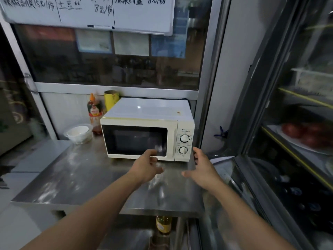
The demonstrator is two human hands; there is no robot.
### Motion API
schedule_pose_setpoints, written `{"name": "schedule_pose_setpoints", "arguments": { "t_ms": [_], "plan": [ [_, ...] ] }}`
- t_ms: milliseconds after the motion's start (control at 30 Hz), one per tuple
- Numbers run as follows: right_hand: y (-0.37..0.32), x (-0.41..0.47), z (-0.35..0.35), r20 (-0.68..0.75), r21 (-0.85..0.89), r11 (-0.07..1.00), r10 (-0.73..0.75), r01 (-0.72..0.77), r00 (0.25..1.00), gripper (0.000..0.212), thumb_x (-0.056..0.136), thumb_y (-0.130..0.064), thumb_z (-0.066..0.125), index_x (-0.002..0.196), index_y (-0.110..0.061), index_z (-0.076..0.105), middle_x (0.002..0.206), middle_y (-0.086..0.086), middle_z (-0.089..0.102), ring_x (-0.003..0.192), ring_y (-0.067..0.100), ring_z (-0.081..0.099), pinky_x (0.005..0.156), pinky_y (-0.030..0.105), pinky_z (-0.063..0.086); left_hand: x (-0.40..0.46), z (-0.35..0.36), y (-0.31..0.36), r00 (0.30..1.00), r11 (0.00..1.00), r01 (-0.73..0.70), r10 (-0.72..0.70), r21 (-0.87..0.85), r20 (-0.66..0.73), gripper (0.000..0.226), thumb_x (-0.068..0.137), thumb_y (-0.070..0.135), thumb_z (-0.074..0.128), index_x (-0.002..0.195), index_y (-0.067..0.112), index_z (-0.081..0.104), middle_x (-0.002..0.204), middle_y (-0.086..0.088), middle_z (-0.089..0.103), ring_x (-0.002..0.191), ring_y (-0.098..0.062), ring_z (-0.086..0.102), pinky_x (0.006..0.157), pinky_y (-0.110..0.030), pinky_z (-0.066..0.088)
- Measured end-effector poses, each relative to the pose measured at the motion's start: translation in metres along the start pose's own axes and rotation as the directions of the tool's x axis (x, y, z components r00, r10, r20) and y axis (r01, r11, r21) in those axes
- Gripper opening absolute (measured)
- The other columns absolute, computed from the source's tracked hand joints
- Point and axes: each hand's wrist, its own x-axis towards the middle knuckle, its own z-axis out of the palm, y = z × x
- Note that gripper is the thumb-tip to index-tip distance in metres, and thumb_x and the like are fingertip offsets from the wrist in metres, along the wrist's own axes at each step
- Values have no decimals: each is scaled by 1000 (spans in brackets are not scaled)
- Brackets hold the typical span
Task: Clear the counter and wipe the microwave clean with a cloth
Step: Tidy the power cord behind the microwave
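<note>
A cream-white microwave (147, 130) with a dark door window and two dials stands at the back right of the steel counter (81, 177). A small brown stain marks its top near the right. My left hand (146, 166) hovers in front of the door's lower right corner, fingers loosely curled, holding nothing. Just off the microwave's lower right corner, my right hand (201, 168) is held with its fingers spread and holds nothing. No cloth is in view.
Left of the microwave stand a white bowl (78, 133), a sauce bottle (94, 114) and a yellow roll (111, 100). A glass-door fridge (297, 123) rises at the right. An oil bottle (163, 225) sits below the counter. The counter surface looks dusty with white smears.
</note>
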Motion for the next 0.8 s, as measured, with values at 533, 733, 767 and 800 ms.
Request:
{"name": "schedule_pose_setpoints", "arguments": {
  "t_ms": [533,733,767,800],
  "plan": [
    [-44,89,-53,-208,-8,1000,-26,25,978,95,72,-20,80,146,-28,21,148,1,34,133,18,37,105,37,35,112,-59,44,986,986,-164,166,-42,34,63,80,14,72,134,24,42,120,0,56,109,-16,55,92,-29,46],
    [-57,138,-44,-280,79,997,17,5,960,90,73,-17,79,144,-25,26,147,3,37,131,17,41,105,37,39,166,-73,47,970,975,-223,222,-3,104,62,81,19,72,134,25,41,119,2,55,105,-17,54,86,-27,45],
    [-58,145,-41,-287,90,996,25,1,958,89,73,-18,79,144,-25,26,146,3,38,130,17,42,104,36,39,174,-75,47,967,972,-233,231,4,111,62,81,20,72,133,26,41,119,2,55,105,-16,54,85,-27,45],
    [-58,152,-38,-290,99,995,33,-4,956,90,73,-18,79,144,-26,26,146,2,38,129,16,42,102,35,40,183,-77,48,964,970,-241,239,7,115,61,81,21,72,133,26,41,120,2,55,104,-16,55,85,-26,45]
  ]
}}
